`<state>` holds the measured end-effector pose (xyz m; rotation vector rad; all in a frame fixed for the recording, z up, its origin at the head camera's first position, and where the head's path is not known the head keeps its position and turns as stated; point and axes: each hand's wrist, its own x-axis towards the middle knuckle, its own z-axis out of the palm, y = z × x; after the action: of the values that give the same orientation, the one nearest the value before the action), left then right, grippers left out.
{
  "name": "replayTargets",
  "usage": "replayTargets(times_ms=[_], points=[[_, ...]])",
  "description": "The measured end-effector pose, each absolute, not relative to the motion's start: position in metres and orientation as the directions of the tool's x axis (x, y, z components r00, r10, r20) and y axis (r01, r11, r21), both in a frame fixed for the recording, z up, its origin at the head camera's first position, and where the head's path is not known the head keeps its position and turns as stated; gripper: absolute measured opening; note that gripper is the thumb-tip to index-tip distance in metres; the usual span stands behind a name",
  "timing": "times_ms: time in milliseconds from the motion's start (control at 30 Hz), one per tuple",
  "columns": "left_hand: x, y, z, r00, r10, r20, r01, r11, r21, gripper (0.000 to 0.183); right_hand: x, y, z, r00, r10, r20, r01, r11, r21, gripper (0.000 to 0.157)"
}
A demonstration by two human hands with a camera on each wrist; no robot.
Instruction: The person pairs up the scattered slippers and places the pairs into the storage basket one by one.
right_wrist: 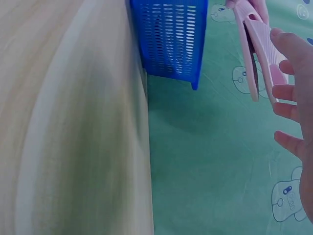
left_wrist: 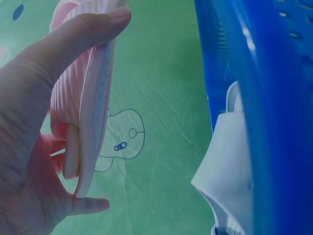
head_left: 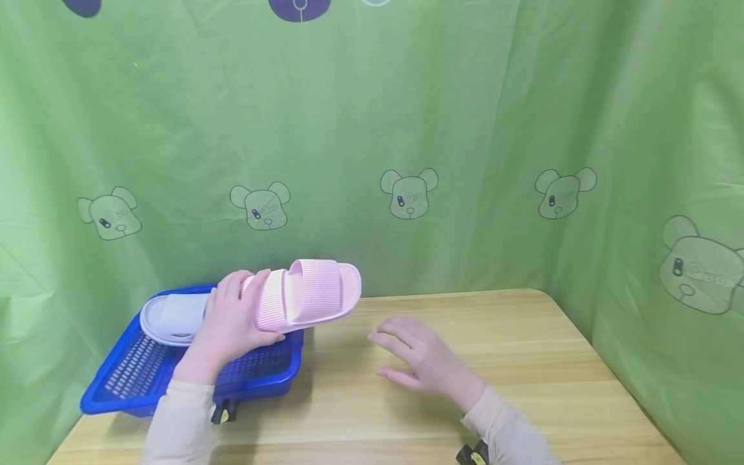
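My left hand (head_left: 228, 326) grips a pair of pink slide slippers (head_left: 320, 292) with ribbed straps, holding them above the right side of a blue plastic basket (head_left: 267, 386). The toe of one points right, past the basket's rim. Seen from the right wrist, the two pink soles (right_wrist: 247, 54) lie nearly together, a narrow gap between them. A pale grey-blue slipper (head_left: 183, 313) lies in the back of the basket, partly hidden behind my left hand. Over the table, right of the slippers, my right hand (head_left: 427, 358) holds nothing, its fingers loosely bent and spread.
The basket stands on the left part of a light wooden table (head_left: 523, 361). A green curtain (head_left: 465, 129) printed with bear heads hangs behind the table and along both sides.
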<state>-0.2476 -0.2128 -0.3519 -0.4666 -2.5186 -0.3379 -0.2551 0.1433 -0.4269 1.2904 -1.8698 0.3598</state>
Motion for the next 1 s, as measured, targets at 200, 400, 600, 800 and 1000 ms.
replayTargets(times_ms=[200,400,600,800,1000], points=[[-0.247,-0.222,-0.354,-0.766,0.262,0.587,0.402,0.907,0.121,0.111,-0.256,0.138,-0.433,-0.152,-0.684,0.714,-0.878,0.426,0.221,0.058],[-0.245,-0.235,-0.354,-0.749,0.264,0.608,0.404,0.909,0.103,0.110,-0.254,0.133,-0.435,-0.215,-0.735,0.644,-0.873,0.440,0.211,0.067],[-0.240,-0.247,-0.350,-0.751,0.253,0.610,0.389,0.916,0.099,0.109,-0.251,0.128,-0.433,-0.284,-0.765,0.578,-0.867,0.462,0.186,0.072],[-0.234,-0.255,-0.346,-0.748,0.246,0.616,0.384,0.918,0.101,0.108,-0.250,0.119,-0.433,-0.287,-0.788,0.544,-0.869,0.453,0.198,0.075],[-0.231,-0.263,-0.344,-0.737,0.251,0.628,0.382,0.921,0.081,0.107,-0.248,0.110,-0.434,-0.296,-0.805,0.514,-0.872,0.447,0.198,0.078]])
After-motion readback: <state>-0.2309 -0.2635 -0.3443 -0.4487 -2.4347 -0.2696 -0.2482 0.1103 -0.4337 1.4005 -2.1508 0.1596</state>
